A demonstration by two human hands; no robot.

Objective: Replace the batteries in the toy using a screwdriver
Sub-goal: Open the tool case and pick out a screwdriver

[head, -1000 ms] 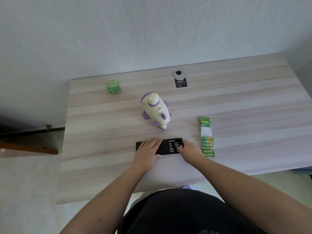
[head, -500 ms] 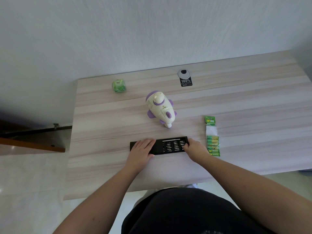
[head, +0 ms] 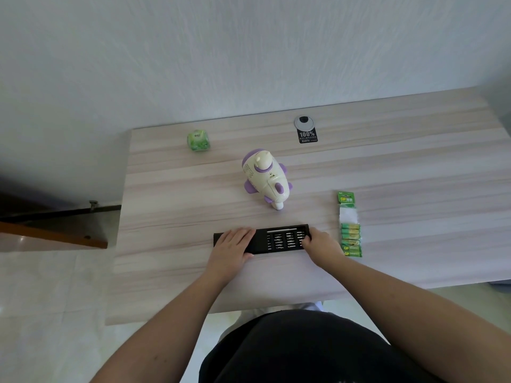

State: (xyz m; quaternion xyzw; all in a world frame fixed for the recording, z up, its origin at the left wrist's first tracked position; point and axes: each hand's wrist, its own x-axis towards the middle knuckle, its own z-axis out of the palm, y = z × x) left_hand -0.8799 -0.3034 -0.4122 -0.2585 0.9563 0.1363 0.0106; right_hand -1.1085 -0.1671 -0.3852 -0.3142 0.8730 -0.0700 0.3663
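Bit case lies near table front edge, long axis left-right, tray slid partly out to the right, bit rows showing. Left hand lies flat on the sleeve end, fingers straight. Right hand grips the tray's right end, fingers curled. Toy lies just beyond, long axis running far-left to near-right, narrow tip toward the case. Battery pack right of case, strip running near-far.

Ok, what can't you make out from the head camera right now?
- Head view, screwdriver kit: bit sizes too small; its left part is hidden under the left hand.
- Toy: underside faces away.
- Right hand: fingertips hidden behind the hand itself.
- Battery pack: count too small.
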